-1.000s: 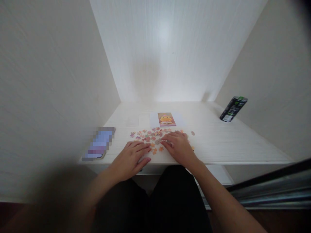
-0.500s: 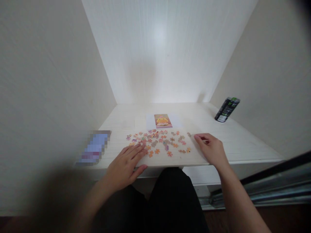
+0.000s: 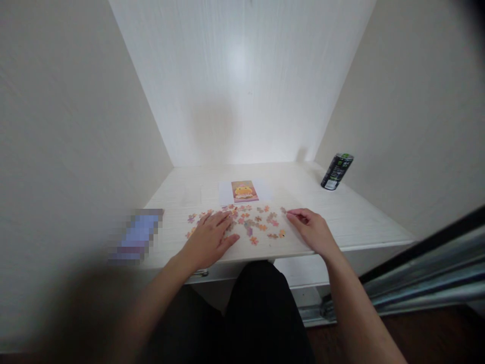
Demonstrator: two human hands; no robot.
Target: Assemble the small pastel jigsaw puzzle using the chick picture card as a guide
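Loose jigsaw puzzle pieces (image 3: 262, 227) in orange, pink, purple and grey-brown lie scattered over the white desktop. My left hand (image 3: 212, 236) is palm down over the left part of the pile, fingers stretched and thumb apart, covering some pieces. To the right of the pile, my right hand (image 3: 312, 228) has its thumb and fingers pinched at the edge of a single grey-brown puzzle piece (image 3: 283, 210); most of that piece shows beyond the fingertips. Behind the pile lies a small picture card (image 3: 244, 191) with a yellow cartoon figure, on a white sheet.
A dark drink can (image 3: 337, 172) with green marks stands at the back right. A pixelated flat object (image 3: 138, 235) lies at the left edge of the desktop (image 3: 303, 192). Pale panels enclose the desk at the back and both sides. My legs are under the front edge.
My left hand has slid forward and right, farther over the pieces. My right fingertips have come closer to the grey-brown piece. The whole view has shifted slightly.
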